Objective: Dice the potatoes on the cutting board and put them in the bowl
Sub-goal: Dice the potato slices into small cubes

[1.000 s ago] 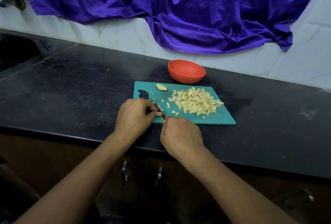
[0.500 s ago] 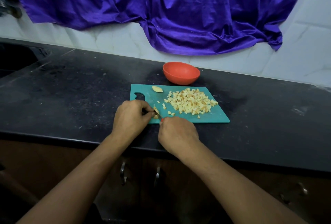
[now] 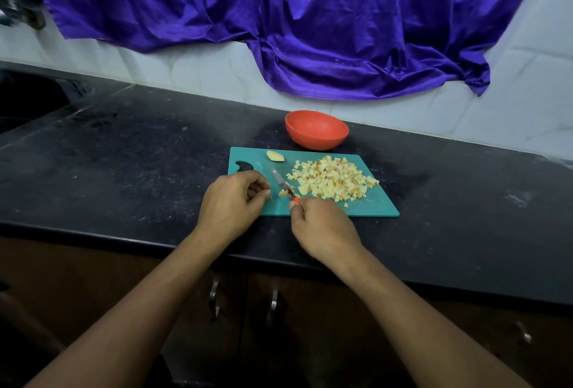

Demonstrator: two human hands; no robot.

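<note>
Tabletop of dark speckled stone carries everything, a purple satin cloth hanging on the wall behind it. Near its front edge lies the teal plastic cutting board, and just behind the board's far edge stands the orange-red round bowl, empty as far as can be seen. A heap of pale diced potato cubes fills the board's right half; an uncut potato chunk sits by its far left corner. The right hand is closed around the red handle of a small knife. The left hand pinches a small potato scrap at the near left edge. The cubes look light, firm, wet and slippery, so they are likely best scooped together rather than picked singly.
</note>
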